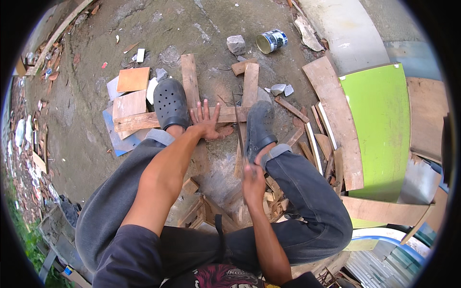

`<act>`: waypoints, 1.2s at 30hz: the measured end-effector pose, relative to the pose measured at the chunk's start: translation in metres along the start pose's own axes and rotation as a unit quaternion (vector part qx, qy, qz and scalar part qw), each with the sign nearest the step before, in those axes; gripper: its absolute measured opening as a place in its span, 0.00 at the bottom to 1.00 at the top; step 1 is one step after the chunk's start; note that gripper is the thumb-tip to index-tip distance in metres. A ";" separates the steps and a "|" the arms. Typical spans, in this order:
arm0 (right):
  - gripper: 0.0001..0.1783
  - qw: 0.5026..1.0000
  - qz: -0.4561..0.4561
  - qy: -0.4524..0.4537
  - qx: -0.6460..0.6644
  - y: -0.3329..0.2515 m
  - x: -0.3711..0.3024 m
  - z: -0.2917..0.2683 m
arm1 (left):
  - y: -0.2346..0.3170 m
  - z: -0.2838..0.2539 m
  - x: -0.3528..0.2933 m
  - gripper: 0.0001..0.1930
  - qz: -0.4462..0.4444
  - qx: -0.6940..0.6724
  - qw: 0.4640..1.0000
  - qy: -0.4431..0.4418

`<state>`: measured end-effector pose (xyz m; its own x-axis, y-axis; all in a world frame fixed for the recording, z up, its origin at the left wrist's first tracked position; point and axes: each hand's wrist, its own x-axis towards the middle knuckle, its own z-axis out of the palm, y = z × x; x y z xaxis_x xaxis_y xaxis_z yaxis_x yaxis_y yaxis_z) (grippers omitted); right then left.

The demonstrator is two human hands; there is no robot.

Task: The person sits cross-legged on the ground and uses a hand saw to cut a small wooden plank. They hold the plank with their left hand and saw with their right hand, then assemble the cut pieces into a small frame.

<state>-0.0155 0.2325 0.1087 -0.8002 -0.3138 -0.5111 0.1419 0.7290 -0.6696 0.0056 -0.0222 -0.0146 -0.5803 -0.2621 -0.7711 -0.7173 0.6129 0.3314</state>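
Observation:
A narrow wooden plank (137, 122) lies crosswise over two other wood strips on the ground. On it, my left hand (206, 121) is spread flat, its fingers stretched away from me. My right hand (253, 183) is closed round the near end of a hand saw (239, 126), whose handle is hidden in the grip. The thin blade, seen nearly edge-on, points away and crosses the plank close to its right end. My left shoe (171, 103), a dark clog, rests on the plank left of my hand. The right clog (260, 126) stands at its right end.
Wood offcuts (192, 211) lie between my legs. Tile and board pieces (133, 79) sit at the left, a stone (236, 44) and an overturned tin can (272, 41) farther off. A green panel (377, 129) and curved-looking boards (336, 120) flank the right side.

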 end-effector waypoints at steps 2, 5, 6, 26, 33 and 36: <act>0.20 0.993 0.109 -0.031 0.004 -0.022 -0.049 -0.031 | 0.011 -0.010 0.000 0.73 0.009 -0.005 1.000 -0.005; 0.20 0.996 -0.083 0.024 -0.016 -0.011 0.017 0.004 | 0.010 -0.009 0.000 0.73 0.014 -0.010 1.000 0.000; 0.19 0.999 -0.026 0.024 0.003 -0.012 0.063 0.018 | 0.021 -0.013 0.000 0.73 0.023 -0.015 1.000 -0.007; 0.19 0.997 0.050 -0.026 0.048 -0.004 0.009 -0.004 | 0.003 -0.008 -0.001 0.72 0.009 -0.009 1.000 0.009; 0.19 1.000 -0.016 0.011 0.003 -0.022 0.056 0.014 | 0.013 -0.009 -0.003 0.73 0.012 -0.005 1.000 -0.003; 0.19 1.000 0.004 0.011 0.016 -0.026 0.099 0.034 | 0.020 -0.007 0.003 0.73 0.024 -0.008 1.000 0.008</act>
<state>-0.0789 0.1617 0.0575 -0.8118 -0.2947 -0.5041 0.1659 0.7114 -0.6830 -0.0133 -0.0164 -0.0067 -0.6195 -0.2446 -0.7459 -0.6946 0.6134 0.3757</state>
